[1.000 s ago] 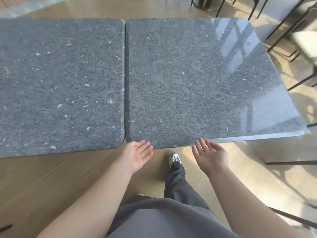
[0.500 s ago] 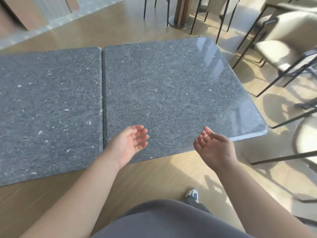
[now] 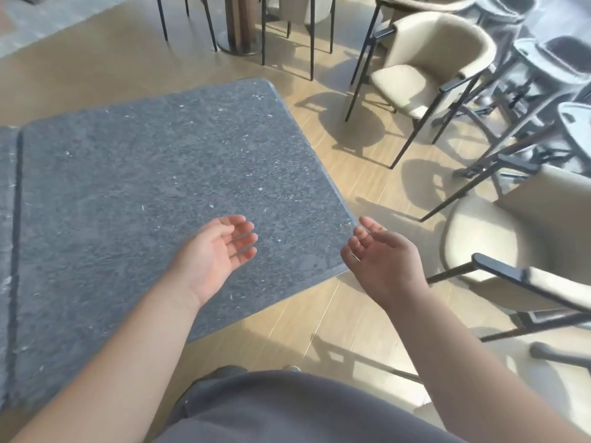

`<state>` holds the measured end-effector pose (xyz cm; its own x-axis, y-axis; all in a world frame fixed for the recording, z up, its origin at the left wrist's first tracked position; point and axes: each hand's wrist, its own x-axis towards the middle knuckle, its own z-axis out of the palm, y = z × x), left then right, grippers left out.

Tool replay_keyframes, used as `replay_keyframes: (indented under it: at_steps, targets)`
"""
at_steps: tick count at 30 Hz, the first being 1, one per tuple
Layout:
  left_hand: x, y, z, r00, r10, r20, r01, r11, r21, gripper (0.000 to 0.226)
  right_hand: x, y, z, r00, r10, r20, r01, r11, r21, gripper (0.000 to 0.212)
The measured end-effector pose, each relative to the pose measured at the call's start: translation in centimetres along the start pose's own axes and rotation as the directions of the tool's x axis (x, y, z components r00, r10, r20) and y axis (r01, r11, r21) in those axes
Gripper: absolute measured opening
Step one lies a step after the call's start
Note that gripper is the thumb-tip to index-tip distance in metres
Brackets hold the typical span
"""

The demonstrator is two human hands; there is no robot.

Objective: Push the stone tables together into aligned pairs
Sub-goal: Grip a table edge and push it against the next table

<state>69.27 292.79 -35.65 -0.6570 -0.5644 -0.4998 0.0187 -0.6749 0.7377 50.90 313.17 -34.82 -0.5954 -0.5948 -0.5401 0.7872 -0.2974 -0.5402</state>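
Note:
A dark grey speckled stone table (image 3: 137, 174) fills the left half of the view. Only a sliver of a second stone table (image 3: 5, 219) shows at the left edge, separated from the first by a thin dark seam. My left hand (image 3: 217, 254) hovers palm up over the near right part of the first table, fingers loosely curled and holding nothing. Beside the table's near right corner floats my right hand (image 3: 380, 257), also relaxed and empty, over the wooden floor. Neither hand touches the stone.
Beige cushioned chairs with black frames crowd the right: one (image 3: 425, 68) at the back, one (image 3: 524, 251) close to my right hand. A round table base (image 3: 238, 43) stands at the top. Wooden floor (image 3: 319, 318) lies between me and the tables.
My view has swung to the right, so the left table has slid almost out of frame. Both hands have lifted off the near edge and drifted right, staying empty.

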Motion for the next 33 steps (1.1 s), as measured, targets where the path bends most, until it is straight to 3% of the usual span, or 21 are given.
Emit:
replay_keyframes:
  at_steps: [6,14,23,28,33]
  targets:
    - [4.9,1.4,9.0,0.979,0.141,0.146,-0.176,0.949,0.262,0.021,2.6,-7.9,-1.3,0.977,-0.198,0.085,0.207,0.972,-0.115,0.027]
    - [13.0,2.2,20.1,0.909,0.200,0.366,-0.314,0.906,0.284,0.028,7.7,-17.4,-0.8,0.928,-0.346,0.137,0.371,0.885,-0.280,0.036]
    - [20.7,2.0,36.1,0.777,0.222,0.589,-0.490,0.800,0.345,0.032,11.4,-30.1,-2.9,0.784,-0.568,0.249,0.617,0.670,-0.413,0.045]
    - [26.2,0.1,47.6,0.715,0.317,0.623,-0.622,0.696,0.360,0.034,16.0,-40.5,-6.7,0.745,-0.618,0.252,0.651,0.589,-0.479,0.048]
    - [32.2,-1.6,57.5,0.766,0.371,0.524,-0.605,0.692,0.394,0.033,22.3,-50.7,-8.9,0.766,-0.590,0.253,0.610,0.544,-0.576,0.049]
